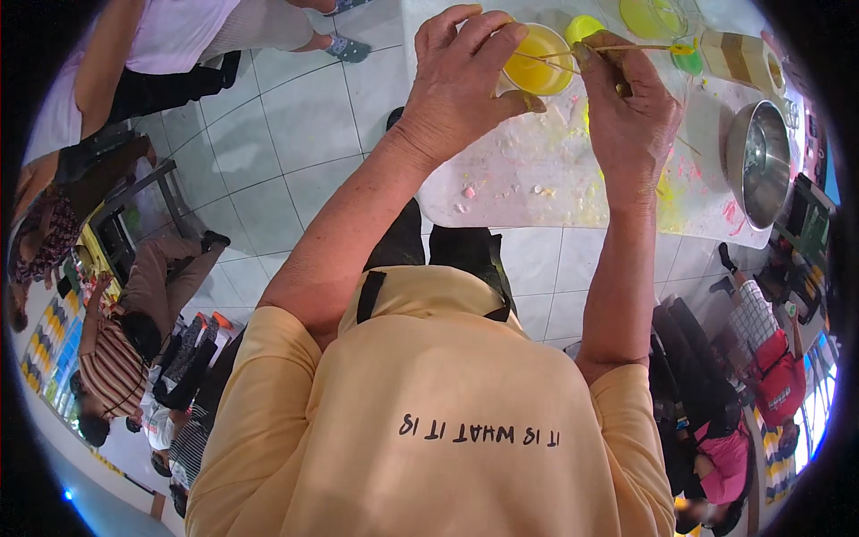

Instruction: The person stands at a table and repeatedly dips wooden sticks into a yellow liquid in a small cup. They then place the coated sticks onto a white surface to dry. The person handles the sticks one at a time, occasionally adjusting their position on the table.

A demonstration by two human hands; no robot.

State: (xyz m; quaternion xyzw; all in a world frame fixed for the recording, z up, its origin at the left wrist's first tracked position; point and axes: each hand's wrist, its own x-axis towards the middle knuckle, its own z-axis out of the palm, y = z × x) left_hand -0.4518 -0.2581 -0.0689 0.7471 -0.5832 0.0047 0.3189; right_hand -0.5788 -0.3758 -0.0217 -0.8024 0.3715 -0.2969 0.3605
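Observation:
A small round cup of yellow liquid (545, 79) is at the table's upper middle. My left hand (461, 80) curves round its left side, fingers by the far rim and thumb at the near rim. From the right, my right hand (633, 107) pinches thin wooden sticks (640, 47). Their thin ends reach across the cup, and one other end, tipped with yellow, points right. I cannot make out how many sticks there are. Behind the right hand, a bright yellow-green cup (583, 29) is partly hidden. Yellowish stains mark the fingertips.
The white table (501, 192) is smeared with yellow and pink. A metal bowl (761, 166) stands at its right edge, near a brown-and-cream container (741, 61) and a green cup (687, 61). A yellow-green container (651, 18) sits at the back. People stand or sit on both sides.

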